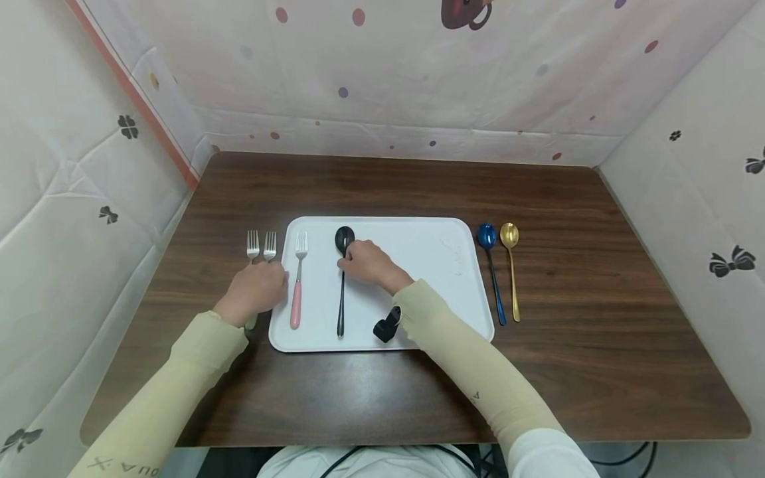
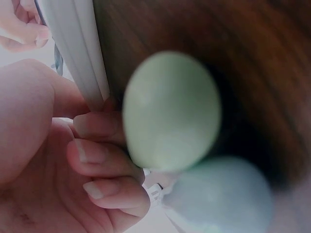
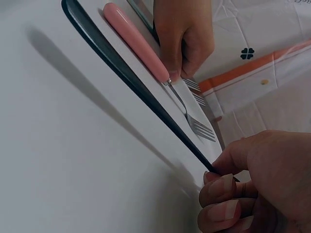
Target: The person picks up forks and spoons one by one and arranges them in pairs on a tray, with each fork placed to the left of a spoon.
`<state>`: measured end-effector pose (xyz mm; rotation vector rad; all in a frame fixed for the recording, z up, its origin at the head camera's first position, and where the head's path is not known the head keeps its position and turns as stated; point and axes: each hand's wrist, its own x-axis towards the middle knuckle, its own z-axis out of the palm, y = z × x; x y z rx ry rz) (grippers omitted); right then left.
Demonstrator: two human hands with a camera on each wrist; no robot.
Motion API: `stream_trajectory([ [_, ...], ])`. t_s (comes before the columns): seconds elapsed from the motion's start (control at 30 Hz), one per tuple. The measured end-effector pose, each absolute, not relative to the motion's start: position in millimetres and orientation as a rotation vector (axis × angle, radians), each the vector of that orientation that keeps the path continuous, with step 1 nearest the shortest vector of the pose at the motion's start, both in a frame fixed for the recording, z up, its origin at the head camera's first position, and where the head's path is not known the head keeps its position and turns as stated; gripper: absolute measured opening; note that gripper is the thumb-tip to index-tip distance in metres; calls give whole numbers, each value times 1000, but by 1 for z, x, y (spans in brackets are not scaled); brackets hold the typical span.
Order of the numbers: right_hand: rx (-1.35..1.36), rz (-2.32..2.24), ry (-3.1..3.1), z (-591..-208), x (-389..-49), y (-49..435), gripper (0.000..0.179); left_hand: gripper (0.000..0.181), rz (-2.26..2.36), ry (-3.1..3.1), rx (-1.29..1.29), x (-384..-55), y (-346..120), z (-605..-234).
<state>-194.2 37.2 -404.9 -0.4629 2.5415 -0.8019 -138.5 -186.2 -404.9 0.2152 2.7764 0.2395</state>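
Observation:
On the white tray (image 1: 394, 282), my right hand (image 1: 372, 265) pinches a black spoon (image 1: 340, 312) at its neck, just below the bowl. In the right wrist view the spoon's handle (image 3: 131, 90) casts a separate shadow on the tray. My left hand (image 1: 255, 290) is at the tray's left rim, fingers curled at the neck of a green-handled fork (image 2: 172, 111). Beside it lies a fork with a pale blue handle (image 2: 221, 196). Both forks' tines show beyond the hand, while their middles are hidden. A pink-handled fork (image 1: 296, 305) lies on the tray between my hands.
Right of the tray, a blue spoon (image 1: 499, 302) and a gold spoon (image 1: 514, 292) lie side by side on the brown wooden table (image 1: 603, 318). White patterned cloth walls (image 1: 394, 79) rise along the back and both sides. A black strap mount (image 1: 387, 325) sits at my right wrist.

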Motion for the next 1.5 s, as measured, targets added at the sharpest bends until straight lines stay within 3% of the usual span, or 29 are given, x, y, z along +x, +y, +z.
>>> stream_trajectory([
  [1.5,-468,-798,2511,-407,-192,5,47,34,246,2758,201,-138,-185,-403],
])
